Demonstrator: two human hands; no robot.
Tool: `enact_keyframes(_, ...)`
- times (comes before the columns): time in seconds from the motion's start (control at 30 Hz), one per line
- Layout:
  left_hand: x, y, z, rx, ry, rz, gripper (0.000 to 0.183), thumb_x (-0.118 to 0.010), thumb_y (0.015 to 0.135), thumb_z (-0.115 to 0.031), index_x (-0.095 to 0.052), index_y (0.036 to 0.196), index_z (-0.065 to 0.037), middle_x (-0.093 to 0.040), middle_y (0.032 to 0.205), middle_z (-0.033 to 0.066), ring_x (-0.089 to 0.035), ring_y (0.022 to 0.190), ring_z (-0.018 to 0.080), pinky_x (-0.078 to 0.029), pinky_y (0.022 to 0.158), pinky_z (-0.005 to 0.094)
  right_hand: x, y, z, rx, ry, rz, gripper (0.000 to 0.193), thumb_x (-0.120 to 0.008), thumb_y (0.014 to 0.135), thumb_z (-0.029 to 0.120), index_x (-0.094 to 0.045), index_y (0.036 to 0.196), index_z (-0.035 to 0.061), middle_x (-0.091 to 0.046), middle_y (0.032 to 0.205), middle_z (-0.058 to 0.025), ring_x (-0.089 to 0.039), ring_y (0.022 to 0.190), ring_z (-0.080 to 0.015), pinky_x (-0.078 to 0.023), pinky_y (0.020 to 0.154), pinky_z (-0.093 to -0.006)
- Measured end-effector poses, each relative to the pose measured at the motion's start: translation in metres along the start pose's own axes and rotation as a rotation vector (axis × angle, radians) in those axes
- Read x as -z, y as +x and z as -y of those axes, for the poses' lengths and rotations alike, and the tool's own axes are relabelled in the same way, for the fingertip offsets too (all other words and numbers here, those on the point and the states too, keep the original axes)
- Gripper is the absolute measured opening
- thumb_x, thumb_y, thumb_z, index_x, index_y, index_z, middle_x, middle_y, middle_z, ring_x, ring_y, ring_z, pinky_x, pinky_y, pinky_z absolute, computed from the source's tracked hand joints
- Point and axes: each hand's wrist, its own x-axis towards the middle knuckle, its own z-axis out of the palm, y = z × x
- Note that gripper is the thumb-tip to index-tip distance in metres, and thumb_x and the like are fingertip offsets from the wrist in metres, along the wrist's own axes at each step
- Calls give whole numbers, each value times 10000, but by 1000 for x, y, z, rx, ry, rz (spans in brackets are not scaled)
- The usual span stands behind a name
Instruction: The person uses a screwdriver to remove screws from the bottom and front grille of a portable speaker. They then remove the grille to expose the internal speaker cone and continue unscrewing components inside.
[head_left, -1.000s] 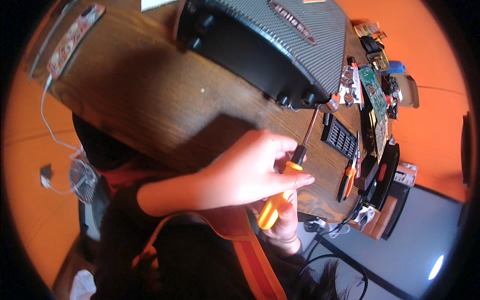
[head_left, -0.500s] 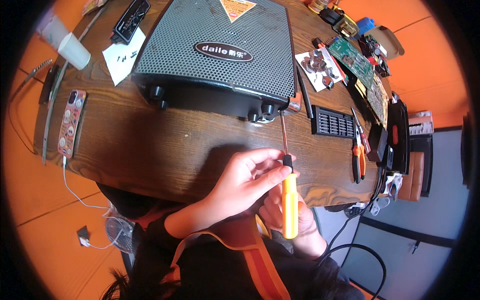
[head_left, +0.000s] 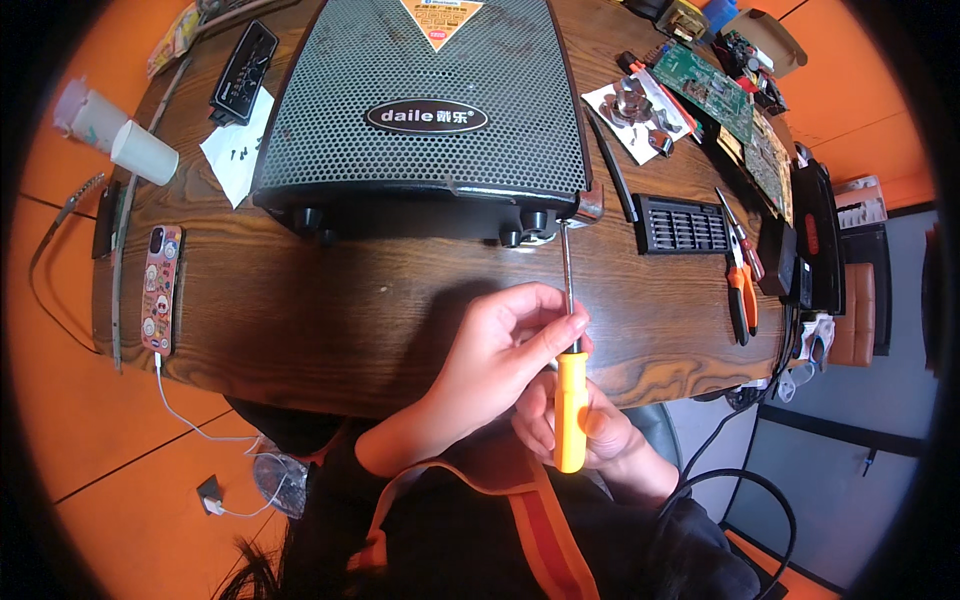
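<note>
The left hand [head_left: 510,340] pinches the thin metal shaft of a yellow-handled screwdriver [head_left: 571,400], while the right hand [head_left: 610,440] grasps the plastic handle from below. The tool points toward the boxy black speaker with a perforated grey grille [head_left: 420,160], its tip at the speaker's near right corner, beside 2 round black feet [head_left: 535,221]. On the grille sit 1 oval black badge with pale lettering [head_left: 427,116] and 1 triangular orange printed label [head_left: 440,20]. Right of the speaker lie orange-and-black pliers [head_left: 740,290].
</note>
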Motion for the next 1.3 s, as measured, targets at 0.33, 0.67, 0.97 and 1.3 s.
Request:
enact_keyframes(0.33, -1, 2, 2, -28, -66, -1, 235, -461, 944, -134, -556, 1056, 50, -622, 864, 113, -608, 838, 171, -484, 786, 292, 3, -4, 1, 11, 63, -58, 556, -683, 799, 327, -486, 1166, -40, -579, 819, -133, -583, 713, -197, -464, 620, -272)
enact_keyframes(0.67, -8, 9, 7, -20, -211, -6, 209, -451, 944, -108, -560, 1031, 48, -609, 814, 99, -590, 817, 154, -474, 751, 269, 7, -14, 8, -9, 139, -8, 550, -524, 909, 345, -418, 1239, -83, -620, 889, -223, -638, 733, -228, -524, 657, -273)
enact_keyframes(0.97, -2, 10, 2, -14, -103, 25, 271, -394, 969, -165, -537, 1037, 56, -589, 750, 87, -563, 693, 125, -459, 668, 243, 4, -14, 11, -205, 271, -51, 487, -483, 927, 276, -392, 1261, -66, -548, 1113, -281, -590, 1002, -332, -502, 831, -391)
enact_keyframes(1.3, -4, 14, -3, -50, -14, -99, 289, -457, 951, -219, -581, 1004, 36, -597, 751, 85, -581, 710, 140, -461, 651, 239, 6, -1, 5, -57, 81, 12, 462, -636, 844, 245, -464, 1164, -41, -611, 952, -180, -621, 884, -264, -517, 751, -347)
